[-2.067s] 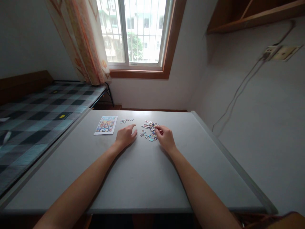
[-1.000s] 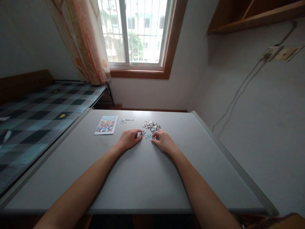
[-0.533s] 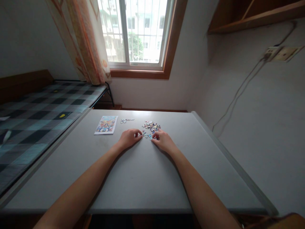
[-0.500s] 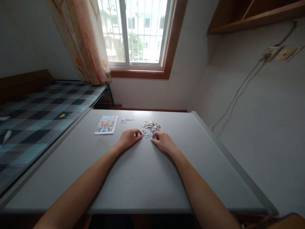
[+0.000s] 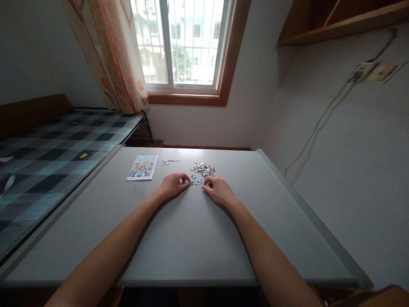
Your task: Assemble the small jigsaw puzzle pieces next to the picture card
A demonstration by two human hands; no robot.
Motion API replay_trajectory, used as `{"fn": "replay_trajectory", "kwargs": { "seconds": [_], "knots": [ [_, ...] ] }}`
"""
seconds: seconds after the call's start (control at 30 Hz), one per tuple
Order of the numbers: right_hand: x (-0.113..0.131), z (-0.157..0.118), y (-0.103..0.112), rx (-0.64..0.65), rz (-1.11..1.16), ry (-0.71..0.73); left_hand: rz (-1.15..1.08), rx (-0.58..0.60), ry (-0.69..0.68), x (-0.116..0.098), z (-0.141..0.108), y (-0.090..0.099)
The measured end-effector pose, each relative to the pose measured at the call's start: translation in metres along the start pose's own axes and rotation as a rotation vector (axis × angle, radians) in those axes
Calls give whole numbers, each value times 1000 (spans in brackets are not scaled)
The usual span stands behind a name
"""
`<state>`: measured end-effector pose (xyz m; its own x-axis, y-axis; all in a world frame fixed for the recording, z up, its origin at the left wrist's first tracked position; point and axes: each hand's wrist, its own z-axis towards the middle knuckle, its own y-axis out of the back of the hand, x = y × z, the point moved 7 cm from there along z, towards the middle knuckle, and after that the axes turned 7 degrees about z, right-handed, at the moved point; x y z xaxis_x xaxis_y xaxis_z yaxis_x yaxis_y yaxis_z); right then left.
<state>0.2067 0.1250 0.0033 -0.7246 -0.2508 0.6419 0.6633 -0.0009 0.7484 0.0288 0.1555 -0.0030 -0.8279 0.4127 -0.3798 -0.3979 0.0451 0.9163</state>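
My left hand point(image 5: 175, 184) rests on the grey table point(image 5: 185, 238), its thumb and fingertips closed together at the left end of a few small jigsaw pieces point(image 5: 197, 182). At their right end is my right hand point(image 5: 217, 187), its fingers curled and pinched. Whatever sits between the fingertips of either hand is too small to make out. Just beyond the hands lies a loose pile of jigsaw pieces point(image 5: 204, 168). Further left, a small group of pieces point(image 5: 169, 161) lies near a printed picture sheet point(image 5: 142, 167).
A bed with a checked cover point(image 5: 79, 132) stands along the table's left side. The wall with a hanging cable point(image 5: 315, 128) is on the right. Beyond the table are a window point(image 5: 191, 47) and a curtain point(image 5: 118, 55). A wooden shelf point(image 5: 345, 27) hangs at upper right.
The pieces between my hands sit slightly differently, closer to my fingertips. Both hands are in nearly the same place and pose.
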Motion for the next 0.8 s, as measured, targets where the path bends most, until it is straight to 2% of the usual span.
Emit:
{"fn": "replay_trajectory", "kwargs": {
  "seconds": [0.23,0.53,0.8],
  "knots": [
    [-2,1,-1,-14,-10,17,-51,-14,-18,2,0,-1],
    [-1,1,-1,9,-16,5,-165,-84,-116,3,2,-2],
    [-1,1,-1,5,-10,13,-206,-69,-78,8,3,-4]
  ]
}}
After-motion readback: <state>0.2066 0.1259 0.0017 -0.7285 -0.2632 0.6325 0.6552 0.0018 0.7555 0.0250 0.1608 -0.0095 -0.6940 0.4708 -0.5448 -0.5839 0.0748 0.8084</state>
